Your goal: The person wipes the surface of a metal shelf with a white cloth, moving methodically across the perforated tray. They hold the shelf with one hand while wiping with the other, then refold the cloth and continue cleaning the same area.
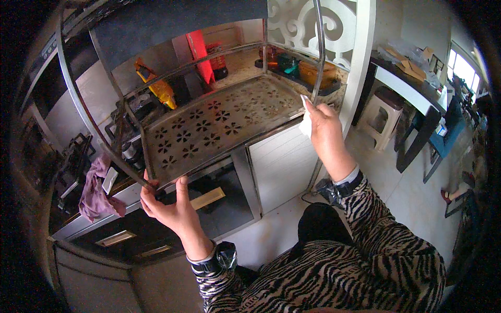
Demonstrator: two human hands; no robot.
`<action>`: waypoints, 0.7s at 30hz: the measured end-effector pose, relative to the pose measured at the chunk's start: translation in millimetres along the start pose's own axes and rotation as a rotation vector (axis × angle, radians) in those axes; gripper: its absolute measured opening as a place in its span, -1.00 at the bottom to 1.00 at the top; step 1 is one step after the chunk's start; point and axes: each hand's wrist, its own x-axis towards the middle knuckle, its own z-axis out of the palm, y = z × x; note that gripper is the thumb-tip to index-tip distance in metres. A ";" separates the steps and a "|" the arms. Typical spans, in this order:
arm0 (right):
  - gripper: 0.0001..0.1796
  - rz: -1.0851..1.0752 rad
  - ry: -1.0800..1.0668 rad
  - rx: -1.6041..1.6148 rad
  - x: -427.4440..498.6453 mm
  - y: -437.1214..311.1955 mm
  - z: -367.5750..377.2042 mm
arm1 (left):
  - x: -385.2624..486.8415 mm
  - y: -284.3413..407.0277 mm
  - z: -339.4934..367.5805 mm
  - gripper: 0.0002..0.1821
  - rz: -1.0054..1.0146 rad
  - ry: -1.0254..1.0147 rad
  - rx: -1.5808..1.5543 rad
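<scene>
A metal rack with a curved tubular frame (320, 58) stands before me, its flat metal shelf (250, 98) pierced with flower-shaped cutouts. My left hand (176, 211) grips the shelf's near left corner, where the curved tube meets it, with the thumb raised. At the right front corner, my right hand (327, 135) is closed on a folded white cloth or tissue (306, 122) and presses it against the upright tube and shelf edge. Some fingertips of both hands are hidden behind the metal.
A purple cloth (98, 191) hangs over the counter edge by the gas stove (72, 168). Behind the rack are a yellow packet (160, 90) and lidded containers (317, 74). A white carved partition (364, 51) stands right, with a plastic stool (379, 113) beyond it.
</scene>
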 end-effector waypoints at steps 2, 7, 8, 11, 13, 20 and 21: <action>-0.43 0.018 -0.016 0.060 -4.4 -13.4 6.4 | 0.2 2.8 -1.0 -0.34 0.017 0.001 0.019; -0.42 -0.158 -0.025 0.180 -17.8 -44.1 12.4 | 1.8 2.8 -1.4 -0.35 0.003 -0.002 -0.019; -0.41 -0.170 -0.048 0.178 -17.0 -41.9 11.9 | 1.9 2.0 -0.9 -0.35 0.009 0.002 -0.025; -0.37 -0.057 -0.056 0.111 -9.8 -12.7 3.0 | 1.8 -0.6 -0.7 -0.36 0.034 0.015 0.027; -0.40 0.031 -0.044 -0.014 -8.1 9.9 -0.9 | 1.1 -1.2 -0.6 -0.36 0.028 0.012 0.004; -0.31 -0.012 0.116 0.160 -25.2 -12.8 36.3 | -0.7 -1.0 1.1 -0.35 -0.011 0.007 -0.016; -0.30 -0.025 0.097 0.185 -28.4 -26.2 40.6 | -0.8 -1.7 1.5 -0.35 -0.026 0.012 -0.058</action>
